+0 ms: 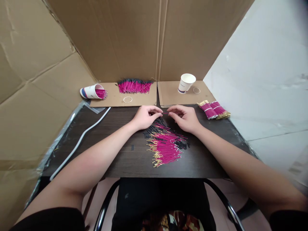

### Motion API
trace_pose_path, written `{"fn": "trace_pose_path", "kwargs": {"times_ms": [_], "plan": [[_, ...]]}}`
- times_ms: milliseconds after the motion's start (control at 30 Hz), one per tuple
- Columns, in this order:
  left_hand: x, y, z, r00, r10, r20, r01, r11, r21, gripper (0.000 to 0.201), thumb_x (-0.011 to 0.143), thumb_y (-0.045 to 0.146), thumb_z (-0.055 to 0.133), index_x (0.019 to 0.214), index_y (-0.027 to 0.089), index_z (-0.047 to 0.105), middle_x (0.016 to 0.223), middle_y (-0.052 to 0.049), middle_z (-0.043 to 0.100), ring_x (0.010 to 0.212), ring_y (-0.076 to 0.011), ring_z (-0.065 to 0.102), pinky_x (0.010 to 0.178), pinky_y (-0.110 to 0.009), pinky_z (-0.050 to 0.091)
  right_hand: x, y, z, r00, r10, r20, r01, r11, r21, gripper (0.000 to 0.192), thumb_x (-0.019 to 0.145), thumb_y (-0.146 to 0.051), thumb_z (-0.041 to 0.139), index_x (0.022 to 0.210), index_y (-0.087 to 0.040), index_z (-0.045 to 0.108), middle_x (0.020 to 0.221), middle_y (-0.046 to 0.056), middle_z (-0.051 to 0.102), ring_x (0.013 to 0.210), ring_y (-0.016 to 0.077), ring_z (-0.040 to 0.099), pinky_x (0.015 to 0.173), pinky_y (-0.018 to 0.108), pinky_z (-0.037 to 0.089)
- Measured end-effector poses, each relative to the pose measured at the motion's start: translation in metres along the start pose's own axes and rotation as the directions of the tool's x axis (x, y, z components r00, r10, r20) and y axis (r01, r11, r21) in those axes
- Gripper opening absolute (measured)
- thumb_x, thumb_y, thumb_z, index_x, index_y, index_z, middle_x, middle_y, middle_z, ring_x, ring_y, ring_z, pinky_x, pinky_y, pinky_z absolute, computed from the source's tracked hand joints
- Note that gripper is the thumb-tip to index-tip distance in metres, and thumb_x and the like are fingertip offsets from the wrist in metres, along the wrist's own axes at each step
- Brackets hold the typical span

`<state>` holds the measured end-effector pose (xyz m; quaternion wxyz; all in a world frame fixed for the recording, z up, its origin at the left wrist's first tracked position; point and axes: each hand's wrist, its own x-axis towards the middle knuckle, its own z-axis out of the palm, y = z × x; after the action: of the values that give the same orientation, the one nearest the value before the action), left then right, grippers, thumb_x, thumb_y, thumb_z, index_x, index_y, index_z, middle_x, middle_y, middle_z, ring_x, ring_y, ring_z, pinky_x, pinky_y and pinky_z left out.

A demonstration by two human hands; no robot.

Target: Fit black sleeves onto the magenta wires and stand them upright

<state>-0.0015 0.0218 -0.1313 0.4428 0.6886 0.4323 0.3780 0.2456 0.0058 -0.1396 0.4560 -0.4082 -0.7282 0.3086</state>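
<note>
Between my left hand (pixel 146 117) and my right hand (pixel 185 118) runs one thin pink wire (pixel 165 113), pinched at both ends by thumb and fingers. The fingertips hide its two ends. Just below lies a spread pile of pink wires (pixel 166 149) with gold-coloured and silvery tips. Short black tubes (pixel 149 131) are scattered along the pile's far left side, and more black tubes (pixel 183 144) lie at its right.
Farther back, black-tipped pink wires (pixel 134 86) lie on cardboard beside a rubber band (pixel 127 99). A tipped paper cup (pixel 89 92) holds wires; another paper cup (pixel 186 84) stands upright. Tied wire bundles (pixel 213 110) lie at right. A white cable (pixel 81 138) crosses the left side.
</note>
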Motion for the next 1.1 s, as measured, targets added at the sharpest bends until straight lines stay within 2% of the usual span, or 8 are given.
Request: {"fn": "trace_pose_path", "kwargs": {"times_ms": [267,533,767,900,1000,1100], "plan": [[0.000,-0.001,0.000,1.000,0.006,0.007,-0.006,1.000,-0.017,0.015,0.095,0.023,0.084,0.107,0.016,0.087,0.098,-0.010,0.086,0.086,-0.0209,0.077,0.090,-0.040,0.063,0.000,0.002,0.000,0.999,0.045,0.019,-0.045,0.999,-0.026,0.027,0.100,-0.044,0.076,0.112,-0.021,0.084,0.095,0.008,0.084,0.076,0.0245,0.075,0.067,0.038,0.061],[0.000,-0.001,-0.001,1.000,-0.020,0.006,0.020,0.999,-0.051,0.016,0.096,0.022,0.082,0.109,0.014,0.086,0.101,-0.012,0.087,0.089,-0.0214,0.079,0.091,-0.040,0.063,0.005,-0.006,-0.011,0.996,-0.088,0.026,0.091,0.972,-0.217,0.019,0.100,-0.035,0.074,0.089,-0.021,0.082,0.079,0.004,0.076,0.063,0.0189,0.062,0.067,0.036,0.050],[0.001,-0.002,0.000,1.000,-0.013,-0.009,0.012,0.998,-0.061,0.015,0.095,0.022,0.082,0.107,0.014,0.085,0.100,-0.011,0.086,0.088,-0.0207,0.078,0.090,-0.040,0.063,0.005,-0.005,-0.012,0.996,-0.029,0.081,0.046,0.976,-0.213,0.017,0.097,-0.036,0.075,0.090,-0.021,0.081,0.079,0.005,0.075,0.064,0.0201,0.061,0.067,0.036,0.051],[0.001,-0.001,0.000,1.000,-0.017,-0.010,0.016,0.999,-0.044,0.021,0.093,0.024,0.085,0.111,0.014,0.085,0.097,-0.010,0.085,0.079,-0.0182,0.072,0.082,-0.037,0.060,0.005,-0.004,-0.013,0.995,-0.059,0.084,0.075,0.974,-0.212,0.015,0.098,-0.034,0.075,0.091,-0.022,0.080,0.082,0.005,0.074,0.067,0.0209,0.061,0.069,0.037,0.051],[0.001,-0.003,0.000,1.000,-0.002,-0.029,0.001,1.000,-0.025,0.026,0.092,0.023,0.084,0.116,0.014,0.083,0.099,-0.010,0.085,0.077,-0.0168,0.069,0.075,-0.033,0.055,0.007,-0.003,-0.016,0.996,-0.079,0.040,0.086,0.965,-0.249,0.014,0.098,-0.033,0.075,0.091,-0.023,0.081,0.085,0.006,0.071,0.071,0.0218,0.061,0.072,0.038,0.051],[0.002,-0.005,0.000,0.998,0.025,-0.051,-0.025,1.000,0.002,0.025,0.091,0.019,0.081,0.116,0.013,0.081,0.103,-0.012,0.084,0.081,-0.0169,0.069,0.073,-0.031,0.052,0.009,0.000,-0.019,0.996,-0.064,-0.055,0.043,0.946,-0.321,0.014,0.097,-0.033,0.076,0.089,-0.023,0.083,0.083,0.005,0.066,0.071,0.0226,0.059,0.071,0.039,0.050]]}}
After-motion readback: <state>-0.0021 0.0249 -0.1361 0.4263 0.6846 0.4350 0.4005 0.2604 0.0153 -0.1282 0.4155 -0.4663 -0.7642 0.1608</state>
